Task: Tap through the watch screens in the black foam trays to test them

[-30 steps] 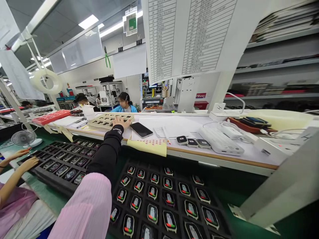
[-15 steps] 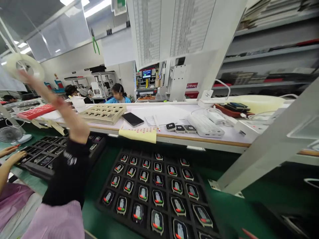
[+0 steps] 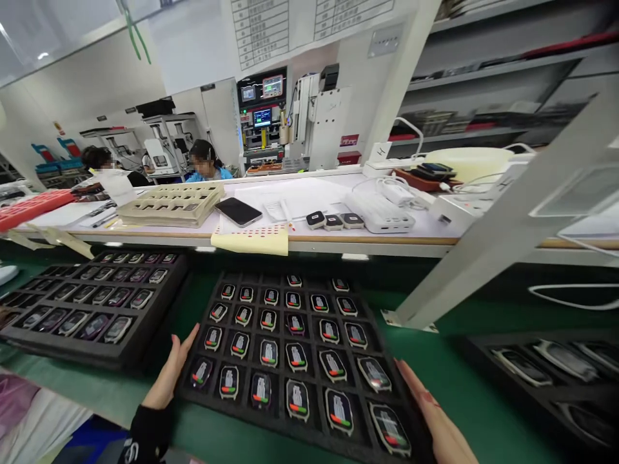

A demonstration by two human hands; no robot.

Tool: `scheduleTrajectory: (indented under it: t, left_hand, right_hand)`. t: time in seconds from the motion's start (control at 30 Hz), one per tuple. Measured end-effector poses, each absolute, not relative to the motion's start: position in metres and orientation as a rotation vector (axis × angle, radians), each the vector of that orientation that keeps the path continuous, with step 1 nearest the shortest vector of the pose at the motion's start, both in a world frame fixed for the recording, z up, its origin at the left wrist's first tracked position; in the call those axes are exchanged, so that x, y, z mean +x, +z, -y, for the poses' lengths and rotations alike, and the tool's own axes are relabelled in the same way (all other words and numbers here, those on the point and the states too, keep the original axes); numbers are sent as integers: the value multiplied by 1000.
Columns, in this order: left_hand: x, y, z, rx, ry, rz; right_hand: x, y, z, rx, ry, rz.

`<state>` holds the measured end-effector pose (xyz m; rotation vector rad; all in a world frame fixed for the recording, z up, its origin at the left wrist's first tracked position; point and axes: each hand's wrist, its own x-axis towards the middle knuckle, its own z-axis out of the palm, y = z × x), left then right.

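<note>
A black foam tray (image 3: 249, 420) lies in front of me on the green bench, its square pockets holding many smartwatch faces (image 3: 269, 353) with lit screens showing red and green bars. A few pockets at its far side hold no watch. At the tray's left edge, my left hand (image 3: 169, 374) has its thumb up along the side and its other fingers mostly hidden. My right hand (image 3: 435, 415) presses along the right edge, fingers pointing away from me. Between them, the two hands clasp the tray from both sides.
Left stands another watch-filled foam tray (image 3: 72, 348); a third tray (image 3: 483, 370) is at right. A shelf (image 3: 319, 243) above the bench carries a phone (image 3: 238, 211), a beige tray (image 3: 167, 212), three small watch-like devices and a white power strip (image 3: 387, 216). A slanted white post (image 3: 459, 270) rises at right.
My left arm, raised toward the tape roll at upper left, has come down to the tray's left edge. My right hand has come up to its right edge. The view has shifted.
</note>
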<state>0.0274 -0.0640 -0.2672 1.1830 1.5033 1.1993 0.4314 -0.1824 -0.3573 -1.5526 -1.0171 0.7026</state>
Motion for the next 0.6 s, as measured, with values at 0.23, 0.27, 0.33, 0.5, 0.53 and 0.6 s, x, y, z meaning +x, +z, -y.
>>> scheduleTrajectory:
  t: [0.23,0.27,0.33,0.5,0.53,0.6]
  left_hand:
    - [-8,-283,57,1168,1013,-1428]
    - [-12,-284,56,1186,989,-1446]
    - [-15,-285,54,1214,976,-1480]
    - [-18,-297,51,1301,1014,-1581]
    - [-20,-300,49,1309,1047,-1615]
    - [-22,-307,48,1276,1188,-1702]
  right_hand:
    - [420,-342,176,-1529,765,897]
    - [423,-343,173,-1517,769,903]
    - [428,-345,165,-1482,774,942]
    - [428,-346,133,-1370,757,910]
    - [426,-347,124,-1369,765,920]
    - [423,-348,109,-1368,782,944]
